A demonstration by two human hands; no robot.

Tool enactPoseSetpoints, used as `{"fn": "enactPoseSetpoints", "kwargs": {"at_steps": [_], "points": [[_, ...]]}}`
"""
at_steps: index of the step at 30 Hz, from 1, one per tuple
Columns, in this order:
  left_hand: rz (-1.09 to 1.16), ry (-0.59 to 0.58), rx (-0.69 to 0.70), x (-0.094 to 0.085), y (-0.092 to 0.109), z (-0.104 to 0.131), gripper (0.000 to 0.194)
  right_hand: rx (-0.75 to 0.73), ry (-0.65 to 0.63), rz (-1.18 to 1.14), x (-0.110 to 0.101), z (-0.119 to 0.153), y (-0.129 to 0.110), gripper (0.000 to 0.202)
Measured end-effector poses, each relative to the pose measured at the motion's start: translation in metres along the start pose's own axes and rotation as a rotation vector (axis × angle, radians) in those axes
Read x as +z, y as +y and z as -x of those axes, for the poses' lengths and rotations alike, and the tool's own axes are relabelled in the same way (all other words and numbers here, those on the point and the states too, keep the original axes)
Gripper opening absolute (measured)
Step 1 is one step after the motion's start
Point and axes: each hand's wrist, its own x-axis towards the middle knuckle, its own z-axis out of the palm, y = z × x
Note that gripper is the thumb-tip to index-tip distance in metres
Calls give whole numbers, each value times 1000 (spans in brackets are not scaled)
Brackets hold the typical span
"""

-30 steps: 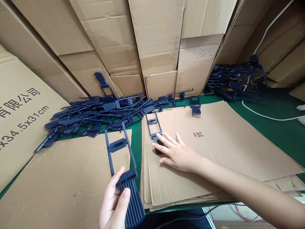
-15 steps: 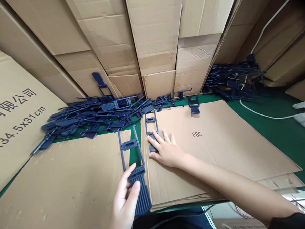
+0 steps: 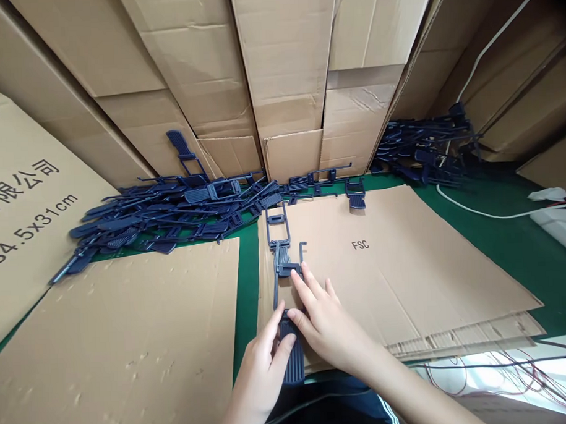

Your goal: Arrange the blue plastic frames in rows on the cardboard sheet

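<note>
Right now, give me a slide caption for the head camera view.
Left hand holds a ribbed blue part, right hand against it, over cardboard sheets; similar parts heaped behind.

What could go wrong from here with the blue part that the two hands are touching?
First, the blue part in the left hand overlaps, in this view, the ribbed end of the part lying on the cardboard stack; their frames might catch. Second, the held part's own ribbed end reaches the stack's near edge, so it could tip off if released. Third, one piece sticks up from the pile and might slide down.
</note>
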Motion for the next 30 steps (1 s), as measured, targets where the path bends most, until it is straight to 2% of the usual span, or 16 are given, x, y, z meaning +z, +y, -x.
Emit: {"fn": "enactPoseSetpoints", "kwargs": {"at_steps": [3, 7, 9, 14, 16, 19, 21, 24, 30], "points": [[-205, 25, 123, 3, 0, 7, 47, 9, 22, -42, 17, -1, 0, 65], [-661, 107, 338, 4, 2, 12, 39, -22, 49, 84, 27, -4, -1, 64], [-816, 117, 354, 3, 4, 13, 39, -30, 49, 164, 29, -4, -3, 63], [-938, 119, 316, -2, 7, 16, 39, -32, 67, 244, 33, -1, -4, 60], [-997, 1, 198, -5, 9, 16, 39, -37, 80, 260, 35, 0, -3, 60], [-1008, -277, -185, -10, 15, 13, 49, -32, 131, 277, 39, 2, -1, 60], [-931, -356, -330, -13, 21, 11, 59, -36, 154, 280, 39, 2, -2, 60], [-843, -356, -336, -16, 28, 9, 56, -29, 125, 279, 36, 1, -3, 60], [-860, -361, -388, -18, 33, 8, 56, 14, 109, 265, 30, -2, -3, 61]]}}
